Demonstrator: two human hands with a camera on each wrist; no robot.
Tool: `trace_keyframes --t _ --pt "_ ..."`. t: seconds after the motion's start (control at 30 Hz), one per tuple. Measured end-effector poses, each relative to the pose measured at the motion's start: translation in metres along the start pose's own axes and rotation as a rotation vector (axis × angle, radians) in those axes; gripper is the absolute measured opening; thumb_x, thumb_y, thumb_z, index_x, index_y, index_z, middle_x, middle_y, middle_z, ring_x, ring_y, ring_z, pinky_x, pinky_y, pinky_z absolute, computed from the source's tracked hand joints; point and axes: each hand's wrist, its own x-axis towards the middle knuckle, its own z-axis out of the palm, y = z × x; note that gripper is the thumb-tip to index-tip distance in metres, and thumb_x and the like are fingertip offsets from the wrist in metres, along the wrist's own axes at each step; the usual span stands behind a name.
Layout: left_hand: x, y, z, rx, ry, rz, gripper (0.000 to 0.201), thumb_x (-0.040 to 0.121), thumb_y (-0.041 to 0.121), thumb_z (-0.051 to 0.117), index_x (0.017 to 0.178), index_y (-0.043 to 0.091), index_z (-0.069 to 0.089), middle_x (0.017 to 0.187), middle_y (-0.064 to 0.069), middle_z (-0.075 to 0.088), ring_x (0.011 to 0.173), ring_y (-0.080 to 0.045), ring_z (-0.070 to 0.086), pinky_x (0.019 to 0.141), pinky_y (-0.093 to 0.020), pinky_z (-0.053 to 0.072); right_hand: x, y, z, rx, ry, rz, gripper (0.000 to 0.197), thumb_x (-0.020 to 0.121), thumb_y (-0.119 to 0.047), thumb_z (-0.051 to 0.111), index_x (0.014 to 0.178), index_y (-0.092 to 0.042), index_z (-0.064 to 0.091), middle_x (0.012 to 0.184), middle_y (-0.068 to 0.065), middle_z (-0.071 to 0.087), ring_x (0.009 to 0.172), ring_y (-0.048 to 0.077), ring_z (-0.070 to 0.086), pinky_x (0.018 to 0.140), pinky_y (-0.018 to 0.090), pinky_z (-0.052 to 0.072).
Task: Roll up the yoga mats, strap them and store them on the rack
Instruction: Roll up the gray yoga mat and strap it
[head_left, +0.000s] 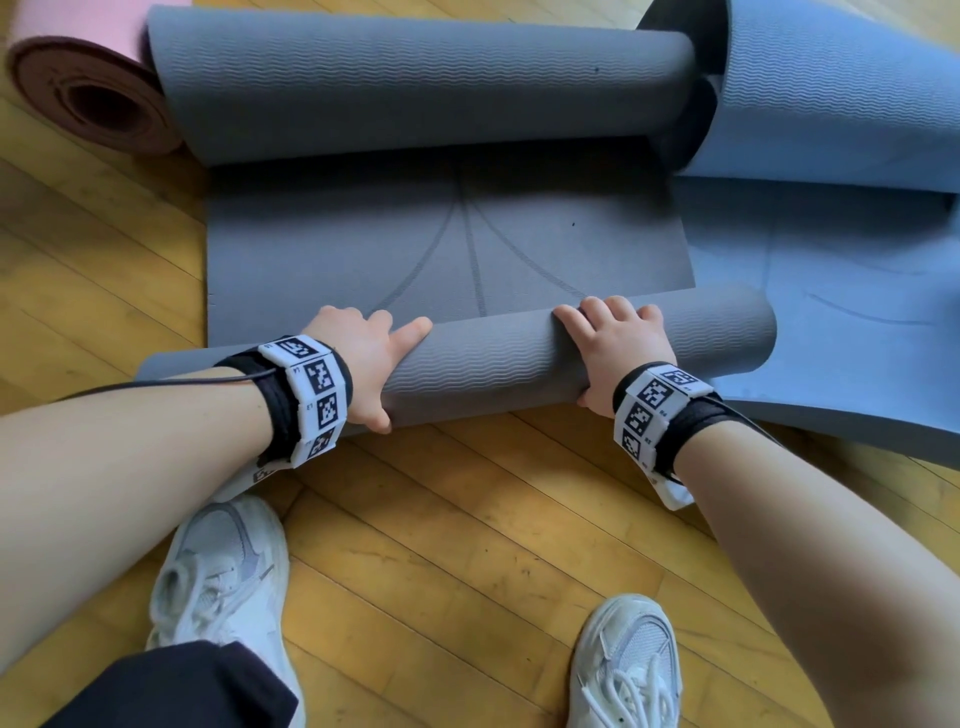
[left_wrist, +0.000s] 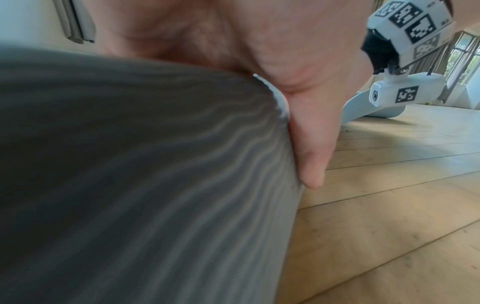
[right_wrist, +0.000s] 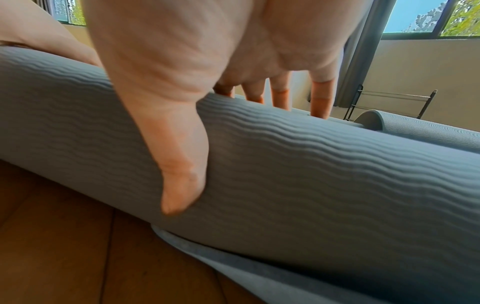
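A wooden plank floor is seen running under everything, and two white laced sneakers are planted on it toward its near edge, a dark trouser leg being seen over the left one. Windows with green foliage behind them are set in a pale wall, beside which a grey curtain is hung.

Ahead: flat grey mat, then its far curl.
Left: bare wooden floor.
Right: blue mat alongside.
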Motion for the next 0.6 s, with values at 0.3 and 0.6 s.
trace_keyframes --t 0.3,0.6 --pt "0.003 -0.004 0.004 -0.156 -0.054 -0.061 0.120 0.063 0.065 0.072 0.148 0.035 -0.008 0.141 -0.006 0.035 0.121 -0.027 0.047 0.097 -0.039 0.044 0.012 0.004 -0.007 0.047 -0.023 -0.029 0.102 0.068 -0.047 0.076 0.146 -0.032 0.013 0.141 -0.003 0.038 0.127 0.023 0.038 0.103 0.044 0.034" --pt "-0.010 0.026 0.011 -0.072 0.100 -0.108 0.105 0.085 0.068 0.045 0.149 0.016 -0.020 0.158 -0.011 -0.010 0.146 -0.031 -0.001 0.117 -0.042 0.004 0.040 0.007 -0.027 0.190 -0.189 -0.039 0.107 0.074 -0.021 0.074 0.152 -0.029 0.001 0.153 0.005 0.026 0.139 0.027 0.029 0.111 0.046 0.033"
